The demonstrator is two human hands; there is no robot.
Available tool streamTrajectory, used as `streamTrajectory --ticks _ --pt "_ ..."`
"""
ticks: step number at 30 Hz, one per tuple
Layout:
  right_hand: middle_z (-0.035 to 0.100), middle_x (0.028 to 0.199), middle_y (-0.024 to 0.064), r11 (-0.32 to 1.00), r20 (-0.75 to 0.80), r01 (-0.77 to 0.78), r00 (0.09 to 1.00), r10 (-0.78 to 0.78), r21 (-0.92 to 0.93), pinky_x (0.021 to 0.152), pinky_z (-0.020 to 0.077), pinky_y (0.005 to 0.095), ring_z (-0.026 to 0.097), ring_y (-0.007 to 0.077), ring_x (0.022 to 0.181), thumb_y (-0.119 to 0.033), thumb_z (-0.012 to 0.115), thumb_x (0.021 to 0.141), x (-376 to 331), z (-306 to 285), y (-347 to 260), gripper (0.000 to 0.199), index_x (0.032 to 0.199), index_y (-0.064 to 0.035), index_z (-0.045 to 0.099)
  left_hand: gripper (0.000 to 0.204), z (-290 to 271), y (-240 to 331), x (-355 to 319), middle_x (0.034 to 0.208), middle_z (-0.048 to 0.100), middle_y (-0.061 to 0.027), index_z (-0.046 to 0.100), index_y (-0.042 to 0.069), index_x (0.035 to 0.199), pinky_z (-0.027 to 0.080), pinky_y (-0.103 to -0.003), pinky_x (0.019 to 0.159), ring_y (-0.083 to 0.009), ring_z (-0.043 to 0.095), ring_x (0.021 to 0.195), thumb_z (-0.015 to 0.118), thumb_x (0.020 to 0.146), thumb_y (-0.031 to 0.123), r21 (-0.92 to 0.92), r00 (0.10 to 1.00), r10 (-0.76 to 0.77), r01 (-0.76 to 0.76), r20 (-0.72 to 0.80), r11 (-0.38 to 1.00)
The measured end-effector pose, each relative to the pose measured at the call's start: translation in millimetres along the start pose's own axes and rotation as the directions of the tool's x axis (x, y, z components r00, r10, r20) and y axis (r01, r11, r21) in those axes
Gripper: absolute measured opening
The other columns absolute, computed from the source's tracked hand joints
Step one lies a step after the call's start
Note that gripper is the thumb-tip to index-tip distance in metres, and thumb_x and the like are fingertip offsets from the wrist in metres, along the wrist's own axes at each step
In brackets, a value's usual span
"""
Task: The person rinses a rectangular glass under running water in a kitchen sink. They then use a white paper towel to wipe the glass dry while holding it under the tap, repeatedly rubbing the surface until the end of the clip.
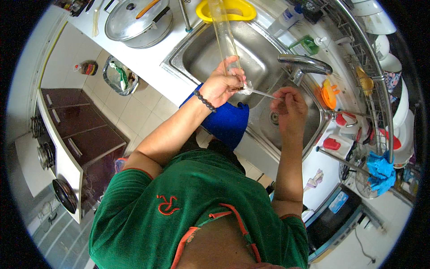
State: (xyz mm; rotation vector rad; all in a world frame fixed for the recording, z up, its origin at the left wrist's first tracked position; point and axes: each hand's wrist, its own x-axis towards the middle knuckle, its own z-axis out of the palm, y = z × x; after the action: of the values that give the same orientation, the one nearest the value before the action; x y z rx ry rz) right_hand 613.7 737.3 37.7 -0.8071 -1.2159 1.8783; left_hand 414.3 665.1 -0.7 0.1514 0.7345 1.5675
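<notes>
Over the shiny sink (255, 49), I see the left hand (224, 85) gripping a long clear tube (226, 40) while the right hand (291, 110) pinches a thin pale strip (264, 93), and if the left hand loosens, the tube could fall in.

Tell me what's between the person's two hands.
In the head view, a thin pale strip spans the gap from left hand to right hand, above the sink.
</notes>
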Motion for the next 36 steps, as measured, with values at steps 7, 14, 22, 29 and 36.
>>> streamTrajectory --ticks 7,14,22,29,36 --pt "0.062 0.086 0.0124 0.992 0.195 0.058 0.98 -0.035 -0.115 0.062 0.0461 0.0273 0.058 0.0162 0.068 -0.016 0.05 0.091 11.4 -24.4 -1.5 0.018 0.097 0.0005 0.054 0.066 9.7 -17.8 -1.5 0.09 0.057 -0.0065 0.035 0.014 0.124 0.046 -0.027 0.065 -0.0209 0.06 0.077 0.049 0.068 -0.018 -0.025 0.999 0.039 -0.039 0.0 0.999" --pt "0.059 0.101 0.016 0.998 0.387 -0.057 0.921 0.039 0.036 0.081 0.0467 0.0311 0.061 0.0234 0.089 -0.019 0.055 0.088 8.7 -38.6 -1.5 0.027 0.102 0.0038 0.054 0.065 9.8 -31.0 -0.9 0.091 0.059 -0.0077 0.036 0.015 0.124 0.046 -0.029 0.065 -0.0226 0.061 0.078 0.048 0.069 -0.017 -0.081 0.998 0.07 -0.069 0.009 0.994" --pt "0.056 0.109 0.0169 0.956 0.422 -0.261 0.858 0.292 -0.132 0.088 0.0437 0.0292 0.058 0.0217 0.097 0.003 0.052 0.083 -0.5 -34.0 10.3 0.022 0.105 0.0023 0.054 0.065 0.7 -28.9 9.9 0.09 0.058 -0.0079 0.037 0.017 0.123 0.047 -0.029 0.065 -0.0229 0.061 0.078 0.048 0.069 -0.018 -0.069 0.998 0.064 -0.063 0.011 0.996" --pt "0.06 0.075 0.0088 0.897 0.356 -0.27 0.847 0.394 -0.35 0.053 0.0435 0.0234 0.056 0.0129 0.06 0.004 0.05 0.083 11.0 -35.0 52.9 0.041 0.121 -0.0039 0.041 0.064 2.4 -32.5 13.7 0.089 0.058 -0.0085 0.036 0.015 0.123 0.049 -0.03 0.069 -0.0231 0.061 0.079 0.05 0.069 -0.018 -0.02 0.999 0.033 -0.033 -0.028 0.999" --pt "0.057 0.066 0.0055 0.845 0.331 -0.369 0.799 0.502 -0.388 0.044 0.0386 0.0208 0.048 0.0082 0.049 -0.002 0.05 0.086 31.5 -17.7 52.2 0.031 0.116 -0.0024 0.047 0.063 -14.6 -28.5 22.0 0.095 0.056 -0.0097 0.037 0.012 0.124 0.049 -0.032 0.073 -0.0224 0.059 0.086 0.047 0.07 -0.018 -0.14 0.998 0.008 0.0 0.056 0.99"
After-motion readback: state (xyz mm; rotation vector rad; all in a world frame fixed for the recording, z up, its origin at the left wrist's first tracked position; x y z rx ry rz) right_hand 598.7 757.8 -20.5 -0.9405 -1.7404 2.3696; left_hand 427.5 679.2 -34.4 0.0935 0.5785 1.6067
